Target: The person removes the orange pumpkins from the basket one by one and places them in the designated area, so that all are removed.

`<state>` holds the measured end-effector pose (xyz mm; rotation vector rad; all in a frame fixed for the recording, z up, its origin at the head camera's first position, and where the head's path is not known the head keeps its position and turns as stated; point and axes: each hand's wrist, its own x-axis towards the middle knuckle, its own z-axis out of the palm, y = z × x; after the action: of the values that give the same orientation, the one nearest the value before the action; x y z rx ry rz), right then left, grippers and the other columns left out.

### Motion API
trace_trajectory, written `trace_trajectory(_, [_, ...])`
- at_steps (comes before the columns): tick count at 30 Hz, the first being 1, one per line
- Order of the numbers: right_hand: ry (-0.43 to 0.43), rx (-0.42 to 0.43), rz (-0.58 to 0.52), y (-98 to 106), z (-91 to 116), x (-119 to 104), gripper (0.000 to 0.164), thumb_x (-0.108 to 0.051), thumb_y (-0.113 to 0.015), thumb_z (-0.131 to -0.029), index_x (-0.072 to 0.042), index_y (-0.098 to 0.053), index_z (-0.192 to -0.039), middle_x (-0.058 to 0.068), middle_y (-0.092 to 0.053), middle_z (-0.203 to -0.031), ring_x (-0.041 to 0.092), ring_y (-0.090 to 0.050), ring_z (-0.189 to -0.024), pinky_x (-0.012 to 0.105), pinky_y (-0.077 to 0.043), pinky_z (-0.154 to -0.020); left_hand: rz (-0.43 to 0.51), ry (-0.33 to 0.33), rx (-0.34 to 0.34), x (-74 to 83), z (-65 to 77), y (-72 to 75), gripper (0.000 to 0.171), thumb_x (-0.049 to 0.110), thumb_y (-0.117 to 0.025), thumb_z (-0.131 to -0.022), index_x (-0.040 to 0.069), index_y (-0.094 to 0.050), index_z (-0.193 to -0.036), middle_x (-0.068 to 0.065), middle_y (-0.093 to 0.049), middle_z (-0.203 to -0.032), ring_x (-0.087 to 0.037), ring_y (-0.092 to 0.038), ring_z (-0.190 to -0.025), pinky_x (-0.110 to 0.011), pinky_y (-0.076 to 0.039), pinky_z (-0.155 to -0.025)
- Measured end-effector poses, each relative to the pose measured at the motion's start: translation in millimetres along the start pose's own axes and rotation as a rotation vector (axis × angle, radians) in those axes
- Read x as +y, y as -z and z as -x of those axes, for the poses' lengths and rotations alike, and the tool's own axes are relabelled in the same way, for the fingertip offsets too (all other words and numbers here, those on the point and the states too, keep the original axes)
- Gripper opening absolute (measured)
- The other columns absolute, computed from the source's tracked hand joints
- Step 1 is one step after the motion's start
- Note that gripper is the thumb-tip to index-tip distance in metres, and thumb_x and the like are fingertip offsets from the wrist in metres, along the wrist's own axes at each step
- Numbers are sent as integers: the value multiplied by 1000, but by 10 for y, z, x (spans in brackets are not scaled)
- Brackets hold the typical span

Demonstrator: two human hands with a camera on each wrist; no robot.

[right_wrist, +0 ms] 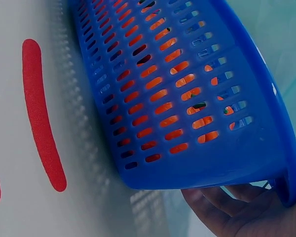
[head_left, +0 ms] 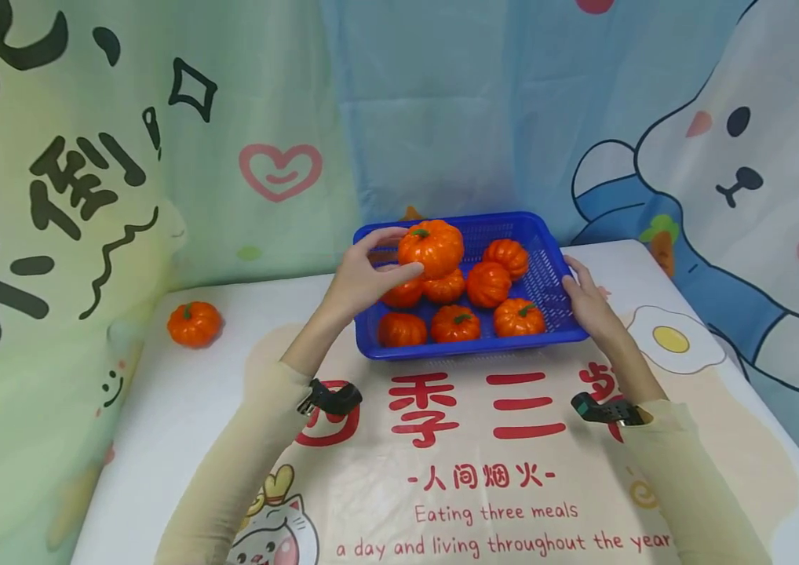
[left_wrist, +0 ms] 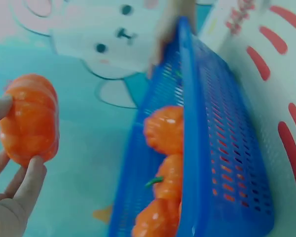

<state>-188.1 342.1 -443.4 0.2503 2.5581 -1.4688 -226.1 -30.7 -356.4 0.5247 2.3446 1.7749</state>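
In the head view my left hand point(head_left: 366, 275) pinches a small orange toy pumpkin point(head_left: 431, 248) between thumb and fingers, above the left part of a blue plastic basket point(head_left: 428, 351). The left wrist view shows that pumpkin point(left_wrist: 30, 118) from its side, raised clear of the basket wall point(left_wrist: 214, 148). My right hand point(head_left: 592, 302) grips the basket's right end, its thumb at the rim. From the right wrist, the fingers point(right_wrist: 212, 207) reach beneath that rim. Several more pumpkins point(head_left: 489, 284) lie inside the basket, some partly hidden behind the held one.
One loose pumpkin point(head_left: 195, 324) sits on the table at the far left. A printed cloth point(head_left: 484, 439) with red characters covers the table in front of the basket. Behind stands a curtain point(head_left: 435, 118) with cartoon prints, close to the basket's back edge.
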Motion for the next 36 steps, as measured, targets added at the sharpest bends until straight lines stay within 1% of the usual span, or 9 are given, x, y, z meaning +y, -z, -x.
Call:
trace_trajectory(4, [2,-6,1,-1,-5,-21,62,-49,-16,-104,-29,11,-155,24,-3,-162,52,-14,-144,74,-15,-110,52,-25,84,-25,334,293,55,29,-77,-83,22,-55,-134,-4,-56,-134,-23,-58,-119,-31,-54,-97])
trace_trajectory(9, [5,-3,17,5,-11,-48,62,-50,-16,-103,-31,12,-155,24,-3,-162,52,-16,-143,75,-17,-109,-3,-13,197,-230,758,626,58,24,-77,-84,15,-53,-136,-6,-55,-136,-25,-59,-119,-19,-54,-90])
trace_trajectory(16, [9,-3,24,-9,-17,-43,61,-47,-16,-104,-28,12,-155,25,-4,-161,53,-16,-143,74,-16,-109,-125,153,352,-695,1453,840,61,27,-76,-84,15,-51,-138,-5,-52,-137,-24,-60,-115,-8,-51,-84])
trace_trajectory(19, [9,-2,27,-15,-16,-25,61,-47,-16,-104,-29,11,-155,26,-4,-161,53,-16,-143,74,-16,-110,-180,226,393,-851,1718,872,62,28,-76,-84,16,-51,-138,-2,-51,-136,-14,-60,-111,-5,-49,-84])
trace_trajectory(22, [-1,-9,25,-5,-18,4,62,-48,-16,-104,-30,13,-155,25,-3,-161,53,-16,-143,74,-18,-109,-232,280,410,-974,1911,888,62,29,-78,-82,13,-52,-136,-2,-51,-135,-1,-57,-104,-3,-47,-84])
trace_trajectory(25, [-7,-7,25,18,-14,22,62,-49,-16,-104,-30,14,-155,25,-3,-161,53,-16,-143,75,-18,-108,-241,297,417,-1064,2013,901,61,27,-79,-81,9,-53,-133,-5,-52,-135,1,-57,-101,-2,-47,-82])
trace_trajectory(29, [1,3,14,38,-3,33,62,-49,-15,-104,-29,12,-155,25,-3,-161,53,-15,-143,75,-14,-110,-236,293,428,-1146,2019,939,60,27,-79,-82,7,-53,-132,-7,-53,-135,-13,-59,-107,-2,-47,-80])
trace_trajectory(33, [4,0,4,25,7,26,62,-48,-16,-104,-27,10,-156,24,-3,-162,52,-14,-144,74,-13,-111,-240,294,459,-1250,1902,1033,60,27,-77,-83,6,-53,-133,-9,-54,-133,-21,-57,-111,0,-46,-79])
trace_trajectory(36, [12,2,7,20,11,8,62,-48,-16,-104,-26,10,-156,25,-3,-161,52,-14,-143,74,-13,-111,-236,282,491,-1350,1726,1163,60,25,-77,-84,4,-52,-134,-12,-54,-132,-23,-56,-111,0,-46,-78])
